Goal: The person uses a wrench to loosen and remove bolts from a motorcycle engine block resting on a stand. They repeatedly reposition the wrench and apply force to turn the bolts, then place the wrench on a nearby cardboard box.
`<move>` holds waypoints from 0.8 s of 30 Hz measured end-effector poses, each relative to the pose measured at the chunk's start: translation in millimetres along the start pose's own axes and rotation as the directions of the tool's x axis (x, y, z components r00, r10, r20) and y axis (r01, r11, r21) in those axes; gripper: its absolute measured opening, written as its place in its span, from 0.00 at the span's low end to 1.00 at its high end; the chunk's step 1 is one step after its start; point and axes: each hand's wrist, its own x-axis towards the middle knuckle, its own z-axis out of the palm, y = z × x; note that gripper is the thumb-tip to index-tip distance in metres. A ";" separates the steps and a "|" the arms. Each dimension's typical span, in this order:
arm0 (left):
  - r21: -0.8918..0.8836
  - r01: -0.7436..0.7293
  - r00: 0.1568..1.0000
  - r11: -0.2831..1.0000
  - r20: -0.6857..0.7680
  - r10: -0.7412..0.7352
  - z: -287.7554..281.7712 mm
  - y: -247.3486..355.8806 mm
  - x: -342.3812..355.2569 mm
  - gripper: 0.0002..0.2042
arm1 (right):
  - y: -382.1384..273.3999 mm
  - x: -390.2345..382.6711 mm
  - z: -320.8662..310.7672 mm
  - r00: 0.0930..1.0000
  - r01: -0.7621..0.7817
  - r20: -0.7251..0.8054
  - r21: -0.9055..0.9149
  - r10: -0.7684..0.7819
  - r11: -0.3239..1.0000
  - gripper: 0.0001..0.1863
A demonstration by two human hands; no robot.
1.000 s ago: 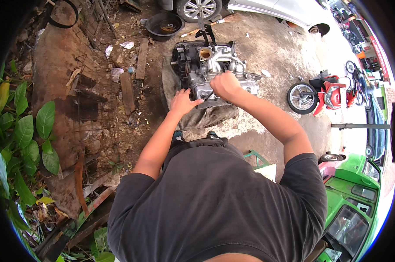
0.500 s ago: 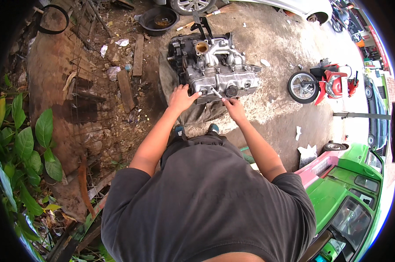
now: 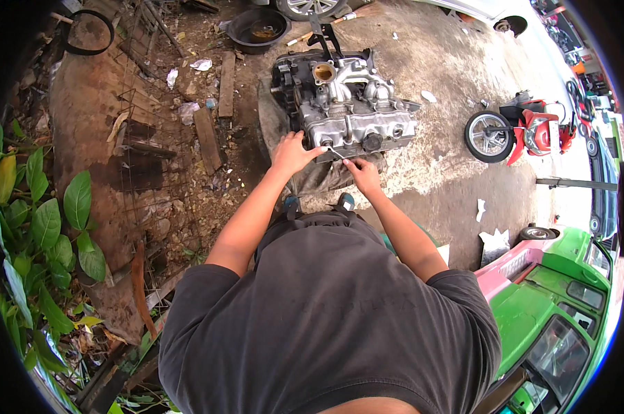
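A grimy metal engine with silver valve cover and intake manifold sits on a crumpled dark sheet. My left hand rests on its front left corner, fingers apart, thumb against the head of a slim silver wrench at the cover's front. My right hand is closed on the wrench's lower end, just below the cover's edge. Right of the wrench is a dark round cap. The exact fitting under my left thumb is hidden.
A black basin, broom and white car lie beyond the engine. Wood scraps, rusty sheeting and plants are left. A red motorcycle and green-and-pink vehicle are right.
My right hand has come down from over the valve cover to its front edge, holding the wrench at a slant. My left hand stays at the corner, its thumb now at the wrench head.
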 end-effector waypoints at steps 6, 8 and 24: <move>0.018 0.007 1.000 1.000 0.000 -0.007 -3.9 6.7 -2.6 0.50 | 12.3 7.0 11.8 0.999 -0.013 0.031 0.024 0.012 1.000 0.25; 0.010 0.007 1.000 1.000 0.000 -0.007 -5.0 7.6 -3.7 0.51 | 12.0 10.5 9.6 1.000 0.008 0.016 0.006 -0.008 1.000 0.25; 0.078 0.007 0.999 0.997 -0.040 -0.004 5.1 4.1 -3.1 0.49 | -26.1 8.2 -26.6 0.999 0.016 -0.023 -0.429 -0.028 0.903 0.29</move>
